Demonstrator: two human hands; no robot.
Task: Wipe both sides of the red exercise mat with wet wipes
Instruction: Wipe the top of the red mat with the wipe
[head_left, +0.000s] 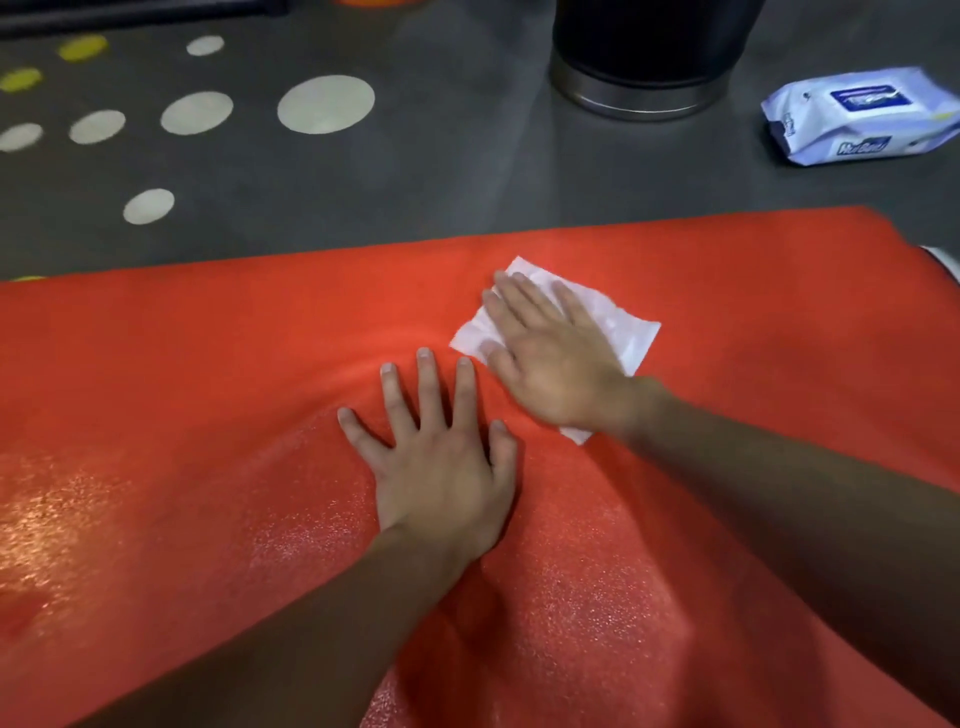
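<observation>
Flat-palmed, fingers straight, a person's right hand (553, 358) presses a white square wet wipe (628, 332) onto the red textured foam exercise mat (208, 389), which lies spread across the grey dotted floor (415, 182). The left hand (441, 467), fingers splayed and holding nothing, rests on the mat just beside it. Glossy patches nearer the camera suggest that part of this face is already damp, while the far strip looks matt. Which side is up cannot be told, so at least one face may remain. A white-and-blue soft pack of wipes (862, 117) lies well apart, near a black bin with a metal base (644, 78). The pack's blue lettering is too blurred to read.
</observation>
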